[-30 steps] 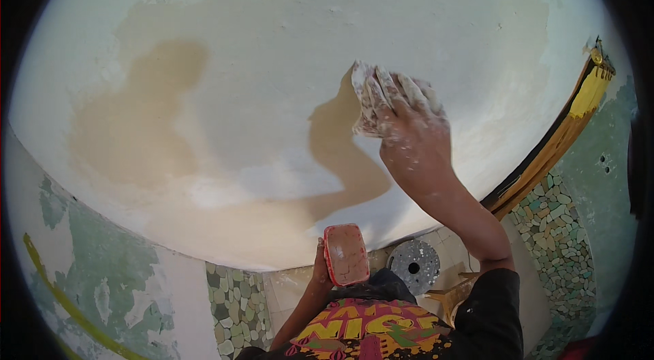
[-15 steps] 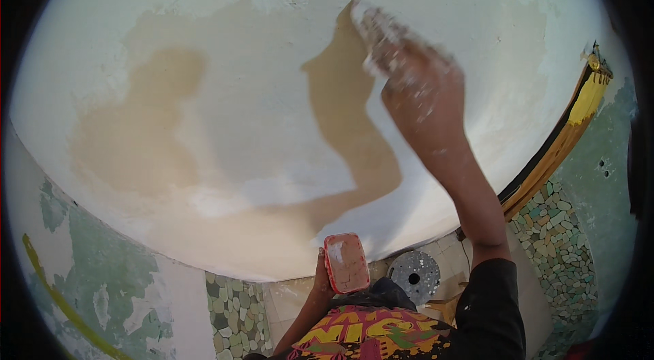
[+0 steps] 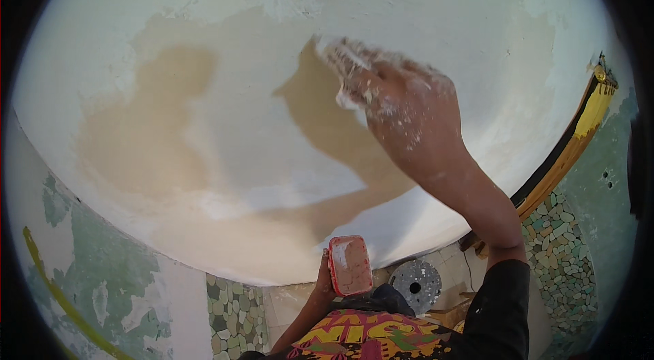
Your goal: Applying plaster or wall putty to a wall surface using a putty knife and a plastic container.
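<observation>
My right hand (image 3: 398,91), spattered with white putty, is closed around a flat, putty-smeared scraper (image 3: 325,45) at the pale wall (image 3: 259,121). Fingers cover most of the scraper; its shadow on the wall has a straight edge with two corners. Low in front of my body, my left hand (image 3: 323,278) grips the side of a red-rimmed rectangular tub (image 3: 350,266). Pinkish-brown residue and a white patch of putty show inside the tub. Damp-looking darker areas mark the wall beside the shadows of my head and arm.
A speckled grey round lid or disc (image 3: 415,286) lies below on the tiled floor. Pebble-patterned strips (image 3: 565,251) run along both sides. At the right edge of the wall is a wooden trim (image 3: 565,162) with a yellow piece. Peeling green paint (image 3: 112,278) covers the lower left.
My right hand has moved left and down along the wall with the scraper, and its shadow has shifted with it. My left hand and the tub stay nearly in place.
</observation>
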Motion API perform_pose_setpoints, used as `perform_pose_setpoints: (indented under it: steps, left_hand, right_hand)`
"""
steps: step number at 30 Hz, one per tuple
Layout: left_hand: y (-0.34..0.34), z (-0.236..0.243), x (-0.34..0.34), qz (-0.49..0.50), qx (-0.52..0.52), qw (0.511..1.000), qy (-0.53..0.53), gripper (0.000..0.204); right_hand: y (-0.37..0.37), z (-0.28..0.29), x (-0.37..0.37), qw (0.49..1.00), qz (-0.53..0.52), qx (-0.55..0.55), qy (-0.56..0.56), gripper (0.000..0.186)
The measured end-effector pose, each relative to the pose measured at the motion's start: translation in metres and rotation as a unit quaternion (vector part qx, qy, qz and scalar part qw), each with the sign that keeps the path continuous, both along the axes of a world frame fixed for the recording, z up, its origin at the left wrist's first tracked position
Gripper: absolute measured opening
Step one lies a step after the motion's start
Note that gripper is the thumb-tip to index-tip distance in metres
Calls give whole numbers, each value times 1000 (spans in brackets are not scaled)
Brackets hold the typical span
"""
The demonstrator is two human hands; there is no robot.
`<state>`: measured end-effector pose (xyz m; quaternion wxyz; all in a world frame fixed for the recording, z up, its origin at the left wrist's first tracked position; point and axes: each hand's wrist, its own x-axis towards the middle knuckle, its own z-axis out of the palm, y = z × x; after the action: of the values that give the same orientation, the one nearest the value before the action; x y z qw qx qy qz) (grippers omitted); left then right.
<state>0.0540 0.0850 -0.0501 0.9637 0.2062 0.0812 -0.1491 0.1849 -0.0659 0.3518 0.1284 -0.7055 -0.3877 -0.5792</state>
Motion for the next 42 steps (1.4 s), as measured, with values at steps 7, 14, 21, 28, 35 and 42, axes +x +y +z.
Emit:
perform_pose_setpoints:
  steps: [7,14,21,28,35,42]
  left_hand:
    - [2,-5,3,4,5,1000,-17,79]
    - [6,-12,-1,-4,-40,999,-10,78]
    - [6,-16,0,-16,-36,999,-11,81]
    - [11,-13,2,-27,-106,994,-23,80]
    - [1,-7,0,4,-33,999,-17,81]
    - [3,-8,-5,18,-20,999,-28,82]
  right_hand:
    - [-12,39,16,998,-35,50,-23,33]
    - [7,22,-6,994,-24,-47,95,33]
    - [7,51,23,996,-74,32,-40,34]
    - [30,17,-14,995,3,-92,22,37]
    - [46,35,30,999,-1,-38,-4,25]
    - [34,-14,-6,978,-113,-172,-30,28]
